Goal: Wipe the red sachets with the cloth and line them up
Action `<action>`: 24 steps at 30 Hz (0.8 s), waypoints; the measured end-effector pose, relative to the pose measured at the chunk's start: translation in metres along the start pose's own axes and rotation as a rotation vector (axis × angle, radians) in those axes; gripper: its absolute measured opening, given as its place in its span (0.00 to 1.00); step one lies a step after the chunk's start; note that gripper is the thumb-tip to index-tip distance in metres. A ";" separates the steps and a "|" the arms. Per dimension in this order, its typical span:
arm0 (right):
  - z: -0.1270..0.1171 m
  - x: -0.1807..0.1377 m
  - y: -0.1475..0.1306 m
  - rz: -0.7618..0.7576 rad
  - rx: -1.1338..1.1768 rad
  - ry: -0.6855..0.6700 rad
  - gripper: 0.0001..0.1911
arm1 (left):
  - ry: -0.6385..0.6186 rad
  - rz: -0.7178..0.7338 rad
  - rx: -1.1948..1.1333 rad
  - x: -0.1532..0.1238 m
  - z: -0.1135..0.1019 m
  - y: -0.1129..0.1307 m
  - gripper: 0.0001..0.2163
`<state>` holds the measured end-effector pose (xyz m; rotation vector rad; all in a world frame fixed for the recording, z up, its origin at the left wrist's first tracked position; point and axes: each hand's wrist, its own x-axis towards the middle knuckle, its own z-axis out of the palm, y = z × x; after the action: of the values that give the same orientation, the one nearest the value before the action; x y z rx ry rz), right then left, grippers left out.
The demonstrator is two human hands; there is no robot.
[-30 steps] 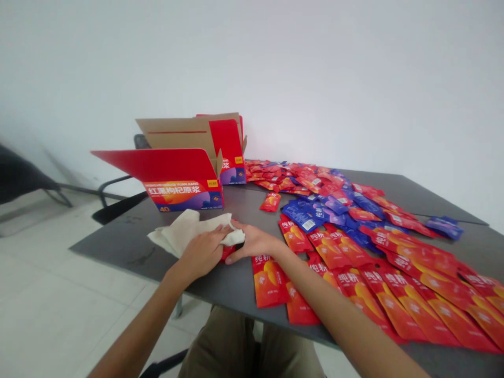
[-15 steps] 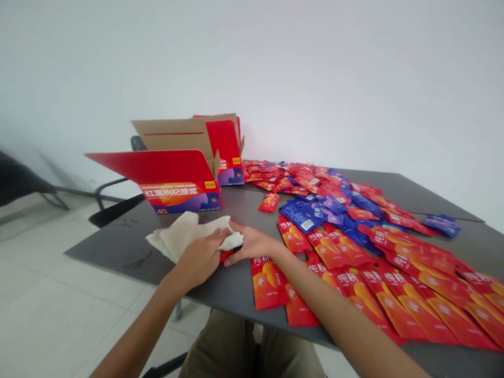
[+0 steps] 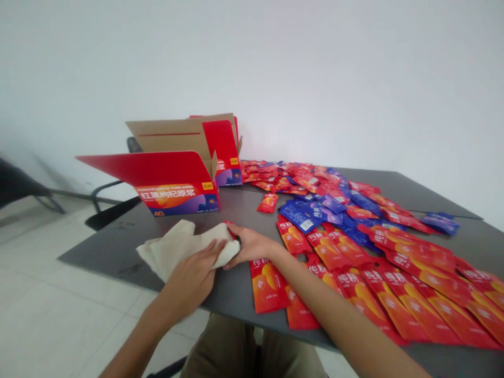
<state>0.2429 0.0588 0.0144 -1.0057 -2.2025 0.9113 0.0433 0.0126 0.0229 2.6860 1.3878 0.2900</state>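
The person's two hands work close together at the near edge of the grey table (image 3: 126,247). The left hand (image 3: 195,273) lies over a whitish cloth (image 3: 171,249), which spreads toward nine o'clock; whether its fingers pinch the cloth cannot be told. The right hand (image 3: 250,244) curls its thumb and fingers around a red packet (image 3: 229,226), mostly hidden at the cloth's end. From the hands, a lidded carton (image 3: 179,198) stands at eleven o'clock, a loose red pouch (image 3: 268,202) lies at one, blue pouches (image 3: 301,214) at two, and overlapping orange-red pouches (image 3: 268,286) from three to four.
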 end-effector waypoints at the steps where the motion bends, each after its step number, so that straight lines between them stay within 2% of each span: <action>1: 0.000 0.000 0.000 -0.003 -0.010 -0.004 0.47 | 0.001 0.007 -0.006 -0.006 0.000 0.000 0.27; 3: 0.000 0.000 0.000 0.022 -0.011 -0.009 0.50 | -0.007 -0.002 -0.011 -0.006 -0.001 -0.001 0.27; 5: 0.000 0.000 0.001 0.054 0.006 -0.002 0.51 | -0.020 -0.039 0.003 0.007 -0.005 -0.001 0.26; 8: 0.001 -0.001 0.003 0.034 0.050 -0.024 0.44 | -0.033 -0.072 0.036 0.024 -0.007 -0.001 0.27; 10: 0.001 0.000 0.004 0.029 0.031 -0.022 0.43 | -0.021 -0.052 0.022 0.020 -0.005 0.000 0.27; 15: 0.001 0.001 0.001 0.028 -0.031 -0.008 0.52 | -0.006 0.008 -0.028 -0.008 -0.001 -0.002 0.27; 17: 0.000 0.001 -0.001 0.043 -0.009 -0.005 0.52 | -0.013 -0.032 -0.020 -0.001 -0.004 -0.001 0.26; 21: -0.001 -0.001 -0.002 -0.034 0.093 -0.033 0.40 | -0.030 -0.079 0.036 0.021 -0.008 0.001 0.26; 22: -0.001 0.000 -0.001 -0.040 0.095 -0.035 0.40 | -0.024 -0.072 0.039 0.020 -0.007 0.002 0.26; 24: 0.000 0.001 0.001 0.000 0.041 -0.012 0.47 | -0.006 -0.039 0.021 0.008 -0.003 0.001 0.28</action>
<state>0.2428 0.0597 0.0140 -0.9838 -2.1851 0.9611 0.0479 0.0181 0.0271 2.6713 1.4478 0.2653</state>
